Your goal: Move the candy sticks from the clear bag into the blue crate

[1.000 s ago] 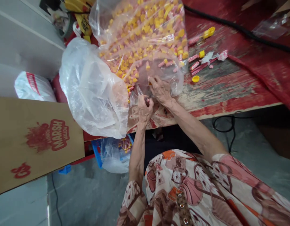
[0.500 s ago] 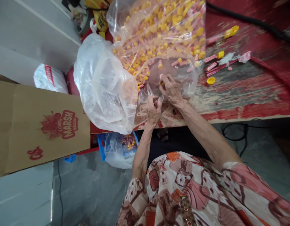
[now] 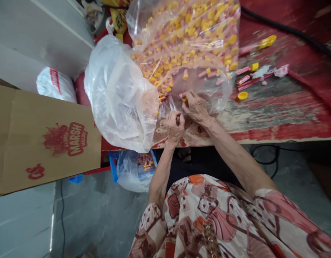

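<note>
My left hand [image 3: 175, 125] is curled closed near the table's front edge, with something small and dark reddish inside the fist that I cannot make out. Just right of it and farther back, my right hand [image 3: 195, 106] pinches a small pink piece with a yellow cap [image 3: 184, 98]. Beyond both hands lies a large clear plastic bag [image 3: 216, 80] full of pink pieces with yellow caps [image 3: 181, 28]. A whitish plastic bag [image 3: 117, 96] is bunched up to the left of my left hand.
A cardboard box [image 3: 47, 132] stands at the left. Loose capped pieces [image 3: 243, 79], a yellow cap [image 3: 242, 95] and a black cable [image 3: 283, 27] lie on the red worn table [image 3: 278, 114]. Below the edge is a blue crate [image 3: 113, 166] with a plastic bag.
The view has shifted slightly. My right fingers have parted a little from my left hand, and the pink end of the capped piece shows more clearly.
</note>
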Demonstrator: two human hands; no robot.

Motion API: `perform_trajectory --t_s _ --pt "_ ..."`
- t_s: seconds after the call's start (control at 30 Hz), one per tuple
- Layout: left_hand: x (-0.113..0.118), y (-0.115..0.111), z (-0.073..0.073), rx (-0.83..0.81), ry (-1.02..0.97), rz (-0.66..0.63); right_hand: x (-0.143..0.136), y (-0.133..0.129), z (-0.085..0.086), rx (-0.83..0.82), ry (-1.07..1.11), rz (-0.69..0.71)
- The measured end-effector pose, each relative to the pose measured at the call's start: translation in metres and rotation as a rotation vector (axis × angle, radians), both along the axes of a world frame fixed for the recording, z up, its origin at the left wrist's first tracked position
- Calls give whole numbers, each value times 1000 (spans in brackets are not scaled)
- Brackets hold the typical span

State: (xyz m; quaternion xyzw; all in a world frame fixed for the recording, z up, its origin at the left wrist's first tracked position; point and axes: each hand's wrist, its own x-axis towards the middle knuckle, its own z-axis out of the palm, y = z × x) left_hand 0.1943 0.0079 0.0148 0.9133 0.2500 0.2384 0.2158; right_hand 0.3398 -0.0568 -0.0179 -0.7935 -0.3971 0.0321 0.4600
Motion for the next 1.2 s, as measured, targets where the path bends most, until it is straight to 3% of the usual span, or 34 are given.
perform_trajectory --t_s 0.17,0.43,0.6,0.7,0.8,0.9,1.0,1.2 --pt "4 -8 -4 -23 -64 -35 -4 -4 5 -24 -30 77" --pt "5 -8 6 -55 -101 -39 -5 -2 3 8 -3 69" --pt "3 -4 -5 -49 -41 -29 -4 2 1 -1 16 67" --pt "0 1 -7 -81 -91 -42 -5 3 4 53 3 71" --pt "-4 1 -8 -30 -178 27 -7 3 5 106 -27 94" --pt "-5 -1 -11 21 -234 74 -8 4 1 50 -70 132" --pt "-5 1 -14 20 -199 27 -7 5 -4 0 -93 135" --pt "-7 3 -6 24 -249 62 -8 5 -1 65 -82 120"
